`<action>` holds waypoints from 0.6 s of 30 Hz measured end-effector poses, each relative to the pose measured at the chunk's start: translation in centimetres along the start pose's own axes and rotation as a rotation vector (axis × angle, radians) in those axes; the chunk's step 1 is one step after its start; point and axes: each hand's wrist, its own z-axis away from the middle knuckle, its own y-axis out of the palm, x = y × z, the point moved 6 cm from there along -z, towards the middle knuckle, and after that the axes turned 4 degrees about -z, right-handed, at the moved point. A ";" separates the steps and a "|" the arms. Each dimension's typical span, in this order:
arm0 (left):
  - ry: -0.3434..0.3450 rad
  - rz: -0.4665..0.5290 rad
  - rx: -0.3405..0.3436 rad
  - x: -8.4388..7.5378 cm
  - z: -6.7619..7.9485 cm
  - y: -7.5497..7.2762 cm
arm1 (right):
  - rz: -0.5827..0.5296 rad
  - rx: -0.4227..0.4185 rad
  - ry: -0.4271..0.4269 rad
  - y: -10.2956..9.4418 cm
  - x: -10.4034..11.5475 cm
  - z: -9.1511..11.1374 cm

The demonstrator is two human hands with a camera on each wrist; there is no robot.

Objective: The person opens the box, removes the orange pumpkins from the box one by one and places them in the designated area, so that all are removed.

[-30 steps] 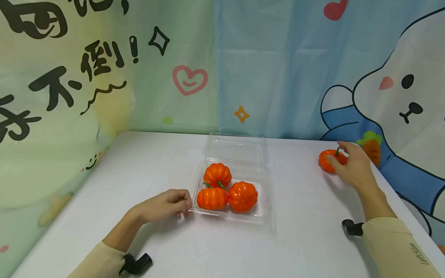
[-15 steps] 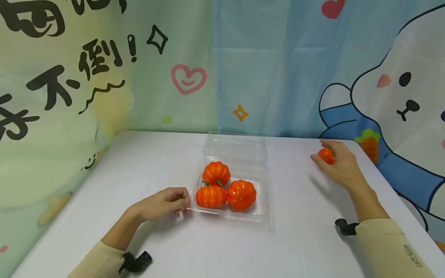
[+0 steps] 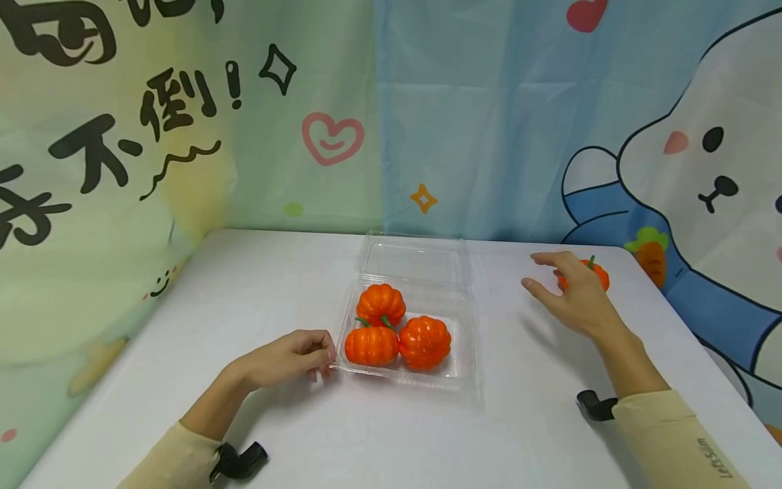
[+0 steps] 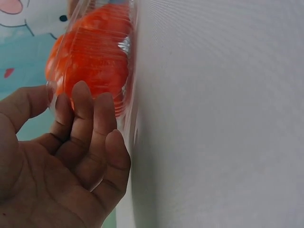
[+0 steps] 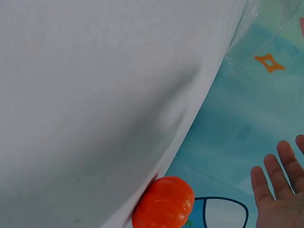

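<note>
A clear plastic clamshell box (image 3: 462,339) lies with its lid (image 3: 415,265) folded back. Inside sit a back pumpkin (image 3: 381,304), a front left pumpkin (image 3: 371,347) and a front right pumpkin (image 3: 424,343), all small and orange with green stems where these show. My left hand (image 3: 281,360) pinches the box's front left corner; the left wrist view has the thumb and curled fingers (image 4: 81,109) at its edge. Toward the right back, my right hand (image 3: 577,292) is spread and holds nothing. Partly hidden behind it is another orange pumpkin (image 3: 601,275), which the right wrist view shows apart from the palm (image 5: 282,204).
A white table (image 3: 293,278) bears everything. Its back edge meets a printed cloth backdrop (image 3: 476,136), and the right edge (image 3: 721,353) runs close beyond the lone pumpkin. Black wrist mounts (image 3: 241,463) stick out near both sleeves.
My right hand went from the lone pumpkin's right side across it to the left, and its fingers now spread clear of it. That pumpkin stays about where it was. The left hand keeps still.
</note>
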 end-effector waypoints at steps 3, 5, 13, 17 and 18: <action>0.002 0.002 0.001 0.1 0.0 0.1 | 0.018 0.015 -0.046 0.5 0.6 0.2; 0.004 0.002 0.005 0.1 0.0 0.0 | 0.025 0.017 -0.076 0.9 1.0 0.2; -0.012 0.004 0.003 0.4 -0.1 0.1 | 0.007 0.027 -0.136 1.8 2.6 0.4; -0.017 0.007 0.002 0.3 -0.1 0.1 | -0.004 0.034 -0.151 2.3 3.1 0.5; -0.016 0.003 0.002 0.3 -0.1 0.1 | -0.007 0.035 -0.155 2.5 3.2 0.5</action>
